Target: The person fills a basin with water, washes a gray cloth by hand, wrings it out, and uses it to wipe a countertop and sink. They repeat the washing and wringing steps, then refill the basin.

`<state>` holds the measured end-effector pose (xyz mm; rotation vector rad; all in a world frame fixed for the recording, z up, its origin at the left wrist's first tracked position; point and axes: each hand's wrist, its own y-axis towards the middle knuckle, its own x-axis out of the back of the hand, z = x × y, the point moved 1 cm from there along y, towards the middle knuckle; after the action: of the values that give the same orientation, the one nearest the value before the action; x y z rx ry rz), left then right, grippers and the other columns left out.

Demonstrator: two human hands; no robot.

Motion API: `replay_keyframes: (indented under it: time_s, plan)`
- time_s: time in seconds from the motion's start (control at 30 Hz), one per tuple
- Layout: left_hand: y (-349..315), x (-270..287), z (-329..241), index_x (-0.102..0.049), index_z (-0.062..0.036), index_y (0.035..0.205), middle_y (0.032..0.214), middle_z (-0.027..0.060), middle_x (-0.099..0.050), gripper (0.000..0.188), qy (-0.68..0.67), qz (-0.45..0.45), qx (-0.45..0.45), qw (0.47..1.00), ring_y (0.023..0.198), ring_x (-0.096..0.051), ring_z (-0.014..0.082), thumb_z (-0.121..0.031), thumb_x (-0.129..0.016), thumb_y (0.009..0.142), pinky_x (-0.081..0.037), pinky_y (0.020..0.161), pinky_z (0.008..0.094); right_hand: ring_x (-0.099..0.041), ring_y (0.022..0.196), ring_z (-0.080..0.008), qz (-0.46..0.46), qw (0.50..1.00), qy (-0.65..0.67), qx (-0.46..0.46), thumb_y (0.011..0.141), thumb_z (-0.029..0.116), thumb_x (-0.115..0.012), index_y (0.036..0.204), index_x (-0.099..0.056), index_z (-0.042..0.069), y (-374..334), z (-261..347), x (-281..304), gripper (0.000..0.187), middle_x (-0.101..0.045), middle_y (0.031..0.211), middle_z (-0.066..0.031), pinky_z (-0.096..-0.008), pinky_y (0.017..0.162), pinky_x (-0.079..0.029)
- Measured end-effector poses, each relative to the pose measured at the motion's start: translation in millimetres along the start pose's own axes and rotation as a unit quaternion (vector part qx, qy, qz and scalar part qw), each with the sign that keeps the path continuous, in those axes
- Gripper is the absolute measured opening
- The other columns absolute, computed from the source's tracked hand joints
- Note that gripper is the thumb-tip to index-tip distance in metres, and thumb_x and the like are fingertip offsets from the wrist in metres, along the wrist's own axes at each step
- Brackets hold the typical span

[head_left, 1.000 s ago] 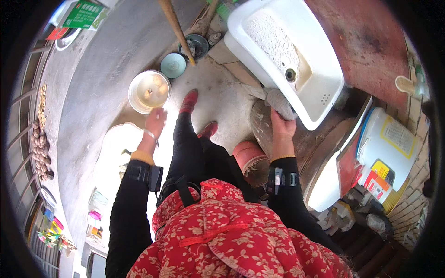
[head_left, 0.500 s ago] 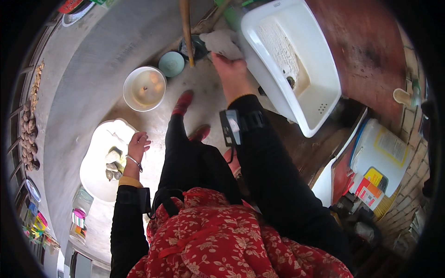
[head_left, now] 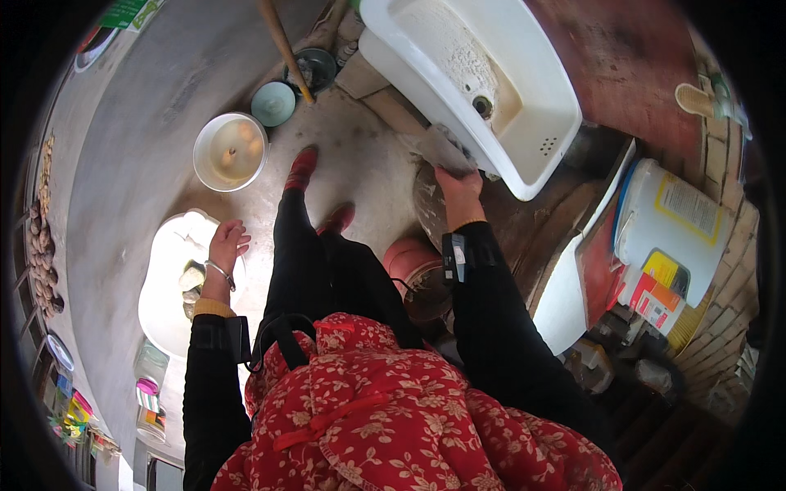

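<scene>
My right hand (head_left: 460, 190) is closed on a limp, light grey cloth (head_left: 435, 149), partly blurred. The cloth hangs beside the near lower side of a white sink (head_left: 540, 106), whose basin has pale residue and a round drain. On the left, my left hand (head_left: 226, 244) is held in the air with nothing in it, its fingers loosely bent and apart. Behind that hand stands a white tub (head_left: 160, 282) with several pale and dark lumps (head_left: 191, 280) in it.
A white bucket (head_left: 199, 155) holds cloudy water and roundish pieces. Beyond it are a green bowl (head_left: 273, 104), a dark basin (head_left: 318, 69) and a wooden pole (head_left: 285, 45). A red bucket (head_left: 409, 260) stands near my legs. At right is a large white pail (head_left: 671, 213).
My right hand has drawn the cloth back toward me and to the right, from the far floor to the sink's near side. My left hand has moved slightly. The view has shifted.
</scene>
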<state>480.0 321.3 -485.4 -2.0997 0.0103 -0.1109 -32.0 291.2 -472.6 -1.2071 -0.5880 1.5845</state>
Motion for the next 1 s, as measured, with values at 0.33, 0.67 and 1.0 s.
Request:
replay_keyframes:
  time_s: [0.33, 0.67, 1.0]
  plan:
    - [20, -16, -7, -0.057, -0.0046, 0.120, 0.104, 0.0073, -0.064, 0.030, 0.049, 0.024, 0.025, 0.998, 0.088, -0.067, 0.0190, -0.019, -0.057, 0.094, -0.054, 0.071, 0.0289, -0.038, 0.136, -0.0339, 0.089, 0.988, 0.058, 0.113, 0.100, 0.037, -0.034, 0.141, -0.043, 0.004, -67, 73, 15, 0.054, -0.042, 0.147, -0.0141, -0.0538, 0.114, -0.026]
    - [31, -38, -43, -0.059, -0.0068, 0.114, 0.100, 0.0069, -0.064, 0.024, 0.119, 0.060, 0.006, 0.991, 0.085, -0.068, 0.0185, -0.018, -0.057, 0.093, -0.054, 0.070, 0.0290, -0.040, 0.134, -0.0343, 0.077, 0.978, 0.174, 0.088, 0.100, 0.033, -0.034, 0.138, -0.046, 0.002, -47, 45, 12, 0.051, -0.046, 0.144, -0.0150, -0.0519, 0.115, -0.027]
    - [29, -22, -64, -0.059, -0.0024, 0.114, 0.098, 0.0091, -0.065, 0.025, 0.144, 0.037, -0.016, 0.989, 0.083, -0.068, 0.0190, -0.017, -0.057, 0.093, -0.054, 0.068, 0.0278, -0.046, 0.130, -0.0364, 0.039, 0.980, 0.192, 0.027, 0.096, 0.035, -0.042, 0.131, -0.057, 0.010, 56, -23, 18, 0.045, -0.053, 0.139, -0.0130, -0.0576, 0.109, -0.035]
